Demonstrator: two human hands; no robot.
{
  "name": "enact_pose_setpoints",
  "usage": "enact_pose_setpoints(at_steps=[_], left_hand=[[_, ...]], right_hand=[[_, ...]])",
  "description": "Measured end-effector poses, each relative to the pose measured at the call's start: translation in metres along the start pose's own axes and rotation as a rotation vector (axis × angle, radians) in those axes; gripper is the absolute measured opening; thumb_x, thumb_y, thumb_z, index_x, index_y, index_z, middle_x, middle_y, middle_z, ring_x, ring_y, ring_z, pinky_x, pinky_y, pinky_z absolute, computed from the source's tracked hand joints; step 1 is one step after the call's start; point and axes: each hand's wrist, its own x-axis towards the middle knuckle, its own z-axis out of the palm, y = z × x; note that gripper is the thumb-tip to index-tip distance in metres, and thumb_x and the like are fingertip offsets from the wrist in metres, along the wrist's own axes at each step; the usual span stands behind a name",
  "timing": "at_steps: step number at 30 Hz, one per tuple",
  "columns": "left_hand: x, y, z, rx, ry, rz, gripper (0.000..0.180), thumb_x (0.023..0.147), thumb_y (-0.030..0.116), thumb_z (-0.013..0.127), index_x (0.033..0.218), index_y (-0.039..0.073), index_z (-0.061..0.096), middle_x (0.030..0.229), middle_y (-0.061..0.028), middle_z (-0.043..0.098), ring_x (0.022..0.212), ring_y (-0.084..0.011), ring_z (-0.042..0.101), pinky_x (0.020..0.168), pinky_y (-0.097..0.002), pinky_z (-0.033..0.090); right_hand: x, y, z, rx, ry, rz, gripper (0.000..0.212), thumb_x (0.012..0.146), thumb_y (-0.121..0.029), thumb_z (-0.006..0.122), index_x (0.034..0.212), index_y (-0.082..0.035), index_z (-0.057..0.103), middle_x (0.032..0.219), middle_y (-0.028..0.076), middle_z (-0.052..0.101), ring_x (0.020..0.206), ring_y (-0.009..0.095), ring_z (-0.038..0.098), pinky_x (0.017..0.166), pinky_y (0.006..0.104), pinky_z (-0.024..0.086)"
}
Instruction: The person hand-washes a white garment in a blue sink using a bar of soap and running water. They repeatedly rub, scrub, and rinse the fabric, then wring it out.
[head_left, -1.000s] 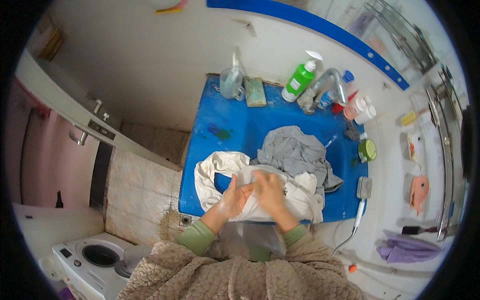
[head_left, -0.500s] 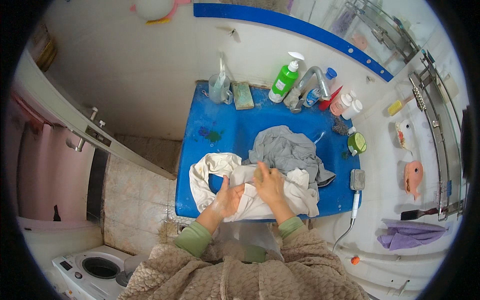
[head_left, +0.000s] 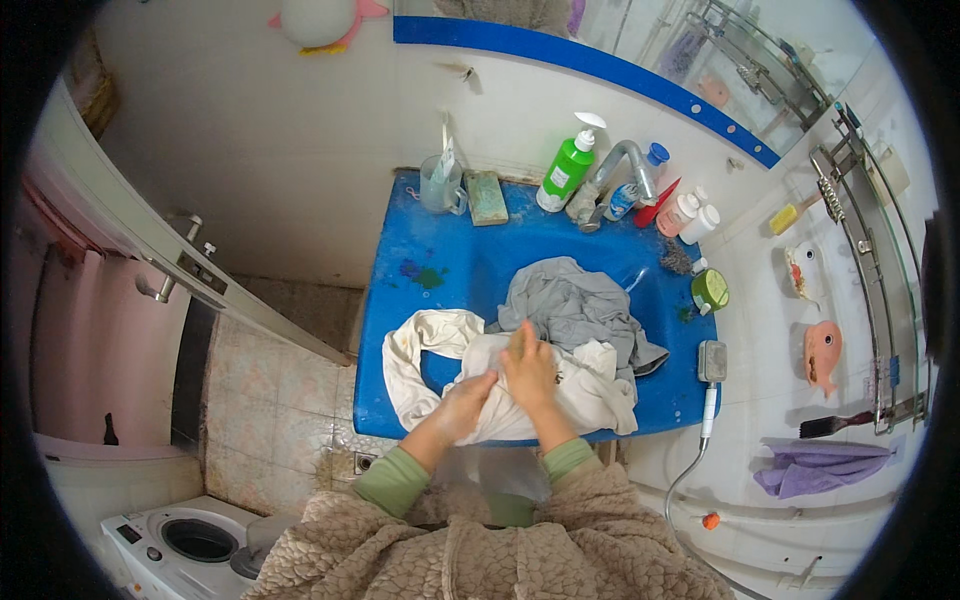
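Note:
An off-white garment (head_left: 430, 330) lies bunched along the near edge of the blue washbasin counter (head_left: 400, 290), one part curving into a loop on the left. My left hand (head_left: 463, 408) is closed on a fold of it, slightly blurred. Pressed over the cloth just to the right, my right hand (head_left: 530, 378) is closed around a small yellowish-brown piece, apparently a bar of soap (head_left: 516, 343), mostly hidden by the fingers. Behind both hands, a crumpled grey garment (head_left: 570, 305) rests in the basin, touching the white one.
Along the back stand a clear mug (head_left: 438, 190), a box-shaped block (head_left: 487, 198), a green pump bottle (head_left: 567, 170), the faucet (head_left: 630, 165) and several small bottles. A shower head (head_left: 711, 362) hangs at the right. An open door (head_left: 230, 270) and a washing machine (head_left: 190, 545) are at left.
My left hand has gone from open, palm up beside the cloth, to closed on it, moving toward my right hand. My right hand has shifted slightly left and down.

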Motion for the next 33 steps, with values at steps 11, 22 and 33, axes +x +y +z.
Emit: enact_pose_setpoints(at_steps=[11, 22, 33], left_hand=[[0.024, 0.023, 0.036, -0.052, 0.122, 0.016, 0.024, 0.082, 0.017, 0.054, 0.099, 0.002, 0.061, 0.086, -0.0084, 0.063, 0.071, -0.0160, 0.057, 0.066, -0.0279, 0.047], [0.011, -0.008, 0.014, -0.844, -0.097, -0.153, 0.052, 0.095, 0.039, 0.032, 0.129, 0.000, 0.040, 0.128, -0.0152, 0.047, 0.115, -0.0287, 0.047, 0.100, -0.0401, 0.035], [0.011, -0.026, 0.004, -0.749, -0.048, -0.020, 0.054, 0.095, 0.040, 0.033, 0.130, 0.000, 0.040, 0.131, -0.0151, 0.045, 0.120, -0.0285, 0.044, 0.103, -0.0398, 0.032]], right_hand=[[-0.023, 0.044, -0.064, 1.336, -0.003, 0.277, 0.062, 0.087, -0.041, 0.054, 0.139, -0.020, 0.027, 0.094, 0.006, 0.048, 0.081, 0.016, 0.050, 0.071, 0.0316, 0.045], [-0.050, -0.034, -0.030, -0.137, 0.075, -0.215, 0.060, 0.074, -0.037, 0.064, 0.126, -0.016, 0.045, 0.112, 0.015, 0.046, 0.105, 0.029, 0.044, 0.084, 0.0417, 0.032], [0.009, 0.005, -0.025, 0.276, 0.200, 0.139, 0.055, 0.079, -0.032, 0.061, 0.126, -0.009, 0.044, 0.114, 0.019, 0.045, 0.101, 0.037, 0.048, 0.087, 0.0449, 0.039]])
